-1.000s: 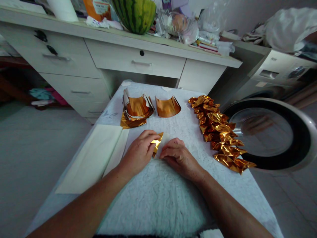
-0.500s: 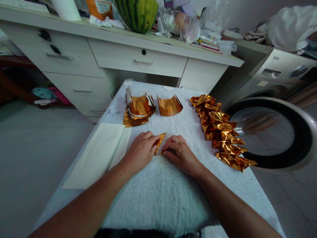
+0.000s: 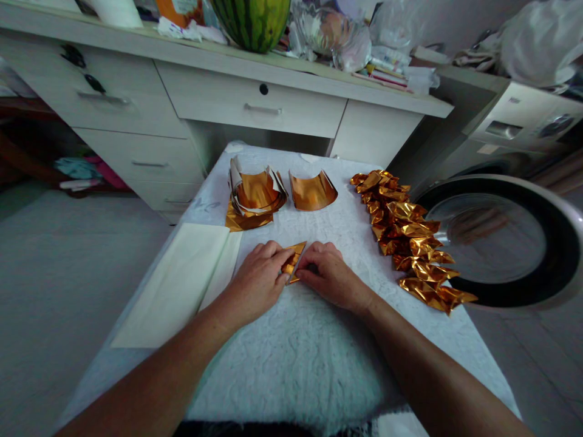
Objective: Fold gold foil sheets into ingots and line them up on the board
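Between my hands, at the middle of the cloth-covered table (image 3: 273, 364), is a partly folded sheet of gold foil paper (image 3: 295, 254). My left hand (image 3: 260, 273) has its fingers closed on the left part of the sheet. From the other side, my right hand (image 3: 325, 270) pinches the right edge, its thumb near the lower corner; the fingertips partly hide the paper. Beyond them lie a curled stack of gold foil sheets (image 3: 257, 191) and a separate curved foil sheet (image 3: 313, 191). Several folded gold foil pieces (image 3: 410, 227) form a row on the right.
Pale paper sheets (image 3: 173, 285) lie at the table's left side. A white desk with drawers (image 3: 259, 109) stands behind, bearing a watermelon (image 3: 250, 21) and plastic bags. To the right, a washing machine's round door (image 3: 501, 237) hangs open close beside the table.
My right hand has brought the sheet's right side over to the left, so the pale underside that showed is now mostly covered and more gold shows. The view has shifted slightly.
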Available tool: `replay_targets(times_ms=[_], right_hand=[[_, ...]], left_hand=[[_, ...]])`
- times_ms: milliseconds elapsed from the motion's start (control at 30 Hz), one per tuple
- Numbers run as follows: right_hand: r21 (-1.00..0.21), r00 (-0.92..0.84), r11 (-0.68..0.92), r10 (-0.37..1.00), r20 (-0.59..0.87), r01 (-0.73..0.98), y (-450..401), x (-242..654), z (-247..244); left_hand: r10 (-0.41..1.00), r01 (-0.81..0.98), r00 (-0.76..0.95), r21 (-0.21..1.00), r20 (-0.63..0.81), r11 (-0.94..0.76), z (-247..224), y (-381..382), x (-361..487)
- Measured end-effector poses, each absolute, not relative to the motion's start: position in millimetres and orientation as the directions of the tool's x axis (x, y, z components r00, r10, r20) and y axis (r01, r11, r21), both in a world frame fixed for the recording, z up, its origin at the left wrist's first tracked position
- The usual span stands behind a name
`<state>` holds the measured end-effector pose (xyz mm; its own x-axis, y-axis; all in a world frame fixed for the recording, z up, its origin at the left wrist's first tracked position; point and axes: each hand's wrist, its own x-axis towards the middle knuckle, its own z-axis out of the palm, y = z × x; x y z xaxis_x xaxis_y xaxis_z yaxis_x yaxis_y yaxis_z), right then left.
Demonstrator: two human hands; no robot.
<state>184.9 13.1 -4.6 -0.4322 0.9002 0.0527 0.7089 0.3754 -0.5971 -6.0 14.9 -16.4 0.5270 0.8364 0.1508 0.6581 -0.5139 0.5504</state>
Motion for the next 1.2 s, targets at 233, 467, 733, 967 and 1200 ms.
replay_targets(times_ms=[233,467,733,967,1200], right_hand=[[-0.601,-0.366,0.339,0.927,0.082,0.724,7.6,183.5,-10.3],[-0.594,-0.344,0.321,0.936,0.079,0.737,6.4,181.4,-7.6],[-0.577,-0.32,0.306,0.944,0.081,0.757,5.9,178.6,-9.6],[-0.577,-0.293,0.285,0.953,0.082,0.766,6.5,176.4,-9.4],[-0.562,-0.271,0.27,0.959,0.083,0.782,5.3,175.6,-10.2]], left_hand=[[0.866,0.63,0.461,0.615,0.196,-0.474,-15.0,11.3,-5.5],[0.859,0.663,0.501,0.594,0.099,-0.456,-10.7,13.0,-6.0],[0.847,0.683,0.53,0.565,0.055,-0.463,-5.8,12.0,-5.9],[0.853,0.718,0.521,0.527,0.027,-0.455,-4.9,11.9,-5.0],[0.858,0.722,0.513,0.527,0.025,-0.447,-4.9,12.3,-5.1]])
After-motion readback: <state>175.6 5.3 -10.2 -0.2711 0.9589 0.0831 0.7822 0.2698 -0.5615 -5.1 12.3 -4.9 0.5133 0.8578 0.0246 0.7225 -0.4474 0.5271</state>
